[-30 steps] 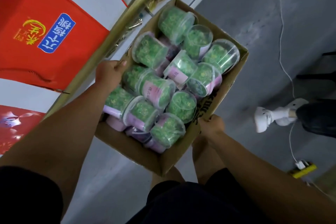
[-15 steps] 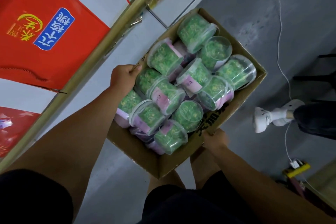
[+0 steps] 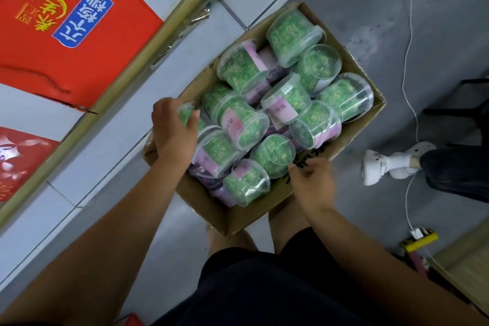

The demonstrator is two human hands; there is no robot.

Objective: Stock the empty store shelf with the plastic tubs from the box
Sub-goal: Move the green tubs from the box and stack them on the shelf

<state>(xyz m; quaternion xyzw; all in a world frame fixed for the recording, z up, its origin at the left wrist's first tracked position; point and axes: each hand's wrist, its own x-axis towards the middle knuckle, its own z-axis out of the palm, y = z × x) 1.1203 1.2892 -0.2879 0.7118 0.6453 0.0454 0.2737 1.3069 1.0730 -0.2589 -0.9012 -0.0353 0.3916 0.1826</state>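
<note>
Unloading is just starting: left hand (image 3: pixel 173 130) curls onto one clear plastic tub of green pieces (image 3: pixel 186 114) inside the full brown cardboard box (image 3: pixel 211 209), right hand (image 3: pixel 312 182) open at its rim; lifting toward the shelf comes next.

Open brown cardboard box (image 3: pixel 211 209), flaps out, set askew beside the pale grey shelf (image 3: pixel 87 167) edge. Crammed with clear plastic tubs (image 3: pixel 267 124) of green contents, most tipped on their sides at mixed angles, heaped in more than one layer. Pale purple labels on several, one with dark printed characters facing up (image 3: pixel 284 111). Thin clear bail handles on some rims. One tub (image 3: pixel 186 114) at the box's left edge, partly covered by the left hand (image 3: pixel 172 130). Two tubs (image 3: pixel 248 182) at the near corner, lids toward the camera.
</note>
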